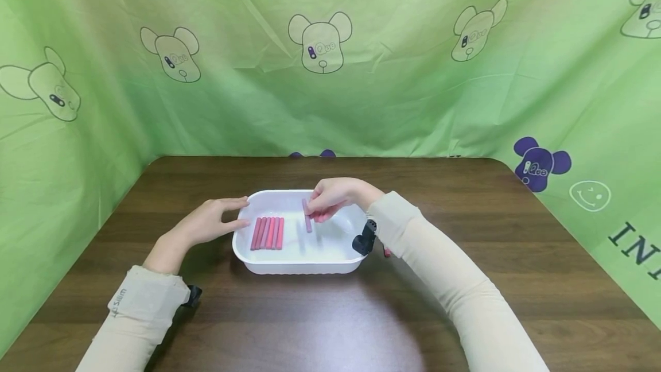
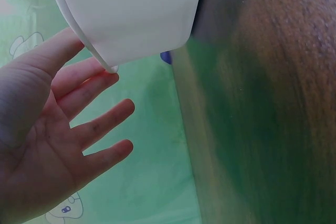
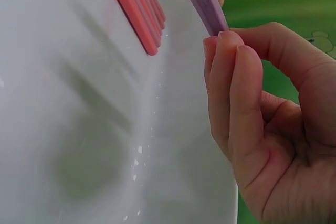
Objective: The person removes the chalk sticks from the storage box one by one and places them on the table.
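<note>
A short purple stick (image 1: 308, 224) with flat-sided edges is pinched between the fingertips and thumb of my right hand (image 1: 333, 197), held tilted over the white plastic tub (image 1: 315, 257). In the right wrist view most of the stick (image 3: 205, 1) juts out past the fingertips. Several pink and red sticks (image 1: 267, 234) lie side by side in a row at the tub's left end. My left hand (image 1: 209, 223) rests its extended fingers and thumb at the tub's left rim. The left wrist view has this hand (image 2: 58, 114) with two fingers loosely spread below the rim.
Under the tub is a brown wooden table (image 1: 289, 326). A red stick end (image 1: 387, 252) peeks out on the table, partly hidden by my right sleeve. A green printed cloth (image 1: 248, 108) hangs behind the table and along both sides.
</note>
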The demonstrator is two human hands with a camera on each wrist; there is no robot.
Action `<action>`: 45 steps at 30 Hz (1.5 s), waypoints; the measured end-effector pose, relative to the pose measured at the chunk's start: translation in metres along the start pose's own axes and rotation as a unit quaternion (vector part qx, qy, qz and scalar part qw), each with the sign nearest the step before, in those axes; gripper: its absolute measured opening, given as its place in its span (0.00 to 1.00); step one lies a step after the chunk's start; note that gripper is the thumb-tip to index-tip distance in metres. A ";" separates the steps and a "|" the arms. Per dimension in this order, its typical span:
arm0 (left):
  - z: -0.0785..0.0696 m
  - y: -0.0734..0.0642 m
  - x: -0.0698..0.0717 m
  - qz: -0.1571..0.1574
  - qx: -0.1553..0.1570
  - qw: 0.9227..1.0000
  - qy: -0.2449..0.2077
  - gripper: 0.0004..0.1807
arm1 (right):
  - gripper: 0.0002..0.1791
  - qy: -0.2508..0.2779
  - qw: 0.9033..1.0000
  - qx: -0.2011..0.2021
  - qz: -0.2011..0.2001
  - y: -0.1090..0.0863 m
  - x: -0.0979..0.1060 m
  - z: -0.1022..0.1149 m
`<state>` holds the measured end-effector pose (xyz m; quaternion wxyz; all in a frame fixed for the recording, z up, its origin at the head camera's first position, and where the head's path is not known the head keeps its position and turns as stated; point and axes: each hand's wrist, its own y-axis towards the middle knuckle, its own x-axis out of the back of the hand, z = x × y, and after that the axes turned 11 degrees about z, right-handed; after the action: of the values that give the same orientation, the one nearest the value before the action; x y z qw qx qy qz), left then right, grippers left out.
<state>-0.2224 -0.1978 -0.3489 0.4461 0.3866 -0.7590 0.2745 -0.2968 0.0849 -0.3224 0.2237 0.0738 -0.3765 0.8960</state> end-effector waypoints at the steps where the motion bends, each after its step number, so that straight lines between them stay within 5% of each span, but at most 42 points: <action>1: 0.000 0.000 0.000 0.000 0.000 1.000 0.000 0.30 | 0.08 -0.002 1.000 0.002 -0.002 -0.002 0.001 -0.001; 13: 0.000 0.000 0.000 0.000 0.004 1.000 -0.002 0.30 | 0.09 -0.003 1.000 0.027 -0.014 -0.027 0.006 -0.011; 45: -0.004 -0.002 0.000 -0.004 -0.002 1.000 0.001 0.29 | 0.06 0.034 0.996 0.069 -0.054 -0.092 0.020 -0.080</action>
<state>-0.2194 -0.1958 -0.3471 0.4490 0.3884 -0.7575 0.2717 -0.2695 0.2051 -0.3140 0.2789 0.0788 -0.3010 0.9085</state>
